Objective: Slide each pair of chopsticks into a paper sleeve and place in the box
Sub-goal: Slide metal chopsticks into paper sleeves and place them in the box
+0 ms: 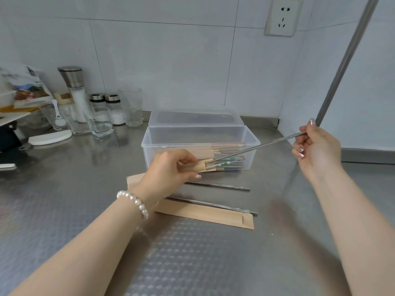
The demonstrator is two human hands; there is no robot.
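**Chopstick going into the sleeve, mid-slide**

Both forearms filled the bottom of the shot, stretched out over a patterned steel counter. Left hand, with a pearl bracelet on the wrist, had its fingers and thumb curled around a brown paper sleeve, holding it up just in front of the box. One chopstick with a green-marked end already sat in the sleeve's mouth.

Right hand was raised off to the right, pinching the far end of a long metal chopstick between its fingertips. That stick slanted down to the left, and its tip was right at the sleeve opening, touching or just inside, hard to say which.

Behind the left hand sat the clear plastic box, lid flipped open at the back, with a bunch of sleeved pairs lying inside.

On the counter, nearer than the box: a bare pair of metal chopsticks, then another pair lying along the top edge of a flat empty sleeve. More sleeve paper poked out under the left wrist.

Back left by the tiled wall were a grinder, two shaker jars and some glasses. A wall socket was up top right.
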